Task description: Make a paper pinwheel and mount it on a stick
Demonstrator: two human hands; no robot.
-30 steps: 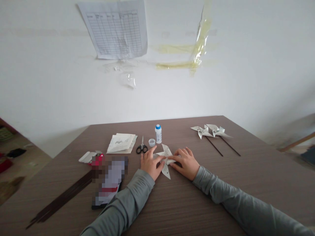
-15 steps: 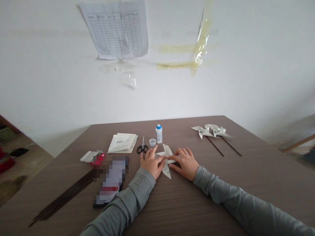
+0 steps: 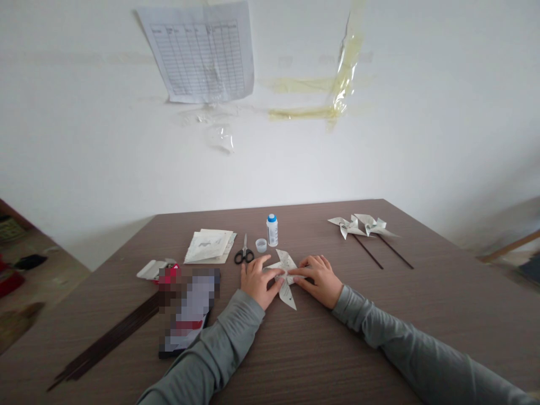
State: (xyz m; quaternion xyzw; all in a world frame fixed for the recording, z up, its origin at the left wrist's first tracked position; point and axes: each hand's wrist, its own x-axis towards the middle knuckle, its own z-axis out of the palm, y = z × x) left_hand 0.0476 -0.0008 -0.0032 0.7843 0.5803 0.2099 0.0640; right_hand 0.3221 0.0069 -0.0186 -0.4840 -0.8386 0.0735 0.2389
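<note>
The paper pinwheel (image 3: 287, 290) is placed between the hands, out from the middle of the far edge of the table (image 3: 337, 360). Its centre is touched from one side by the left hand (image 3: 258, 281) and from the other by the right hand (image 3: 319, 280). In each grip, thumb and forefinger are brought near one another at the paper; whether a fold is pinched between them cannot be told. Even, light pressure is best applied at the centre, so that no blade is dragged askew (thin paper is easily creased, presumably). The blades should be left unflattened; for comparison, two finished pinwheels (image 3: 348, 226) are laid near the far right corner.
</note>
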